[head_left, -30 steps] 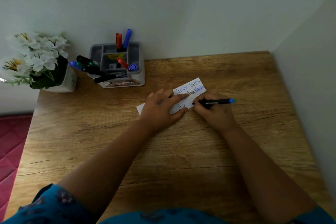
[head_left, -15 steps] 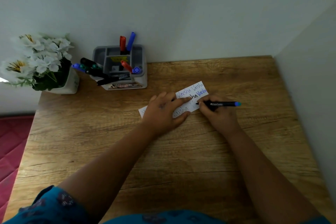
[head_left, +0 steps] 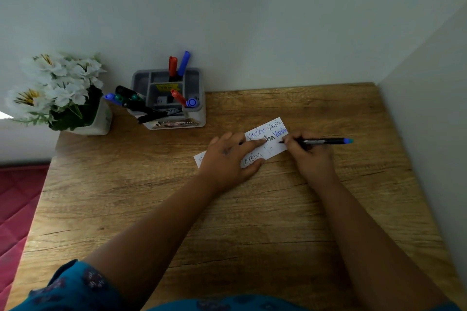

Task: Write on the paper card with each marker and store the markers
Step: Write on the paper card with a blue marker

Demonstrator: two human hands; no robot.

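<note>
A white paper card [head_left: 274,150] with several handwritten words lies slanted on the wooden desk [head_left: 252,209]. My left hand [head_left: 228,158] rests flat on the card's middle and left part, fingers straight, hiding much of it. My right hand [head_left: 309,156] grips a black marker with a blue end [head_left: 326,141], its tip touching the card's right end. A grey organizer [head_left: 194,111] at the back holds red and blue markers [head_left: 178,65] upright, with more markers [head_left: 131,100] leaning out of its left side.
A white pot of white flowers [head_left: 58,93] stands at the desk's back left corner. Walls close the back and right sides. A red quilted surface [head_left: 17,209] lies beyond the desk's left edge.
My right hand and the marker have shifted to the right along the card, and new faint strokes show on the card beside my left fingertips. My left hand stays on the card.
</note>
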